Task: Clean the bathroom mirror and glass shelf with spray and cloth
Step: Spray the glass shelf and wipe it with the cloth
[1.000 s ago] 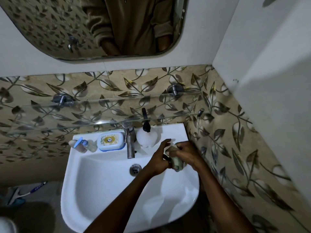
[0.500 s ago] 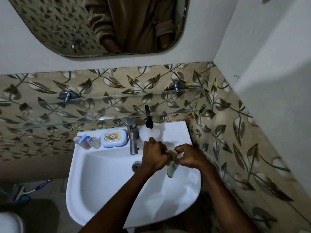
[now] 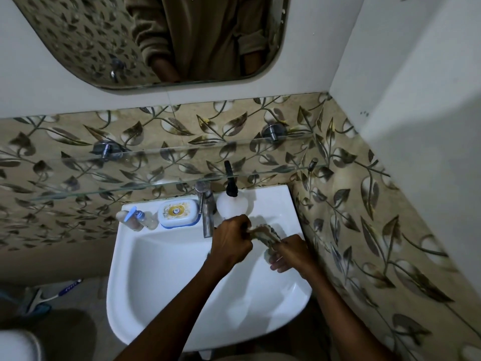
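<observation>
Both hands, left (image 3: 230,243) and right (image 3: 290,255), pinch the twisted cloth (image 3: 264,234) over the sink (image 3: 161,269) at centre frame, its length running between them, spray (image 3: 231,201) just above, nearer the left

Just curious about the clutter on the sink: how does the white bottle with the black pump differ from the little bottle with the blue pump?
The white bottle is round, opaque and larger, right of the tap; the small bottle is clear, slimmer, at the left end beside the soap box. One pump is black, the other blue. Both stand on the sink ledge under the glass shelf.
</observation>
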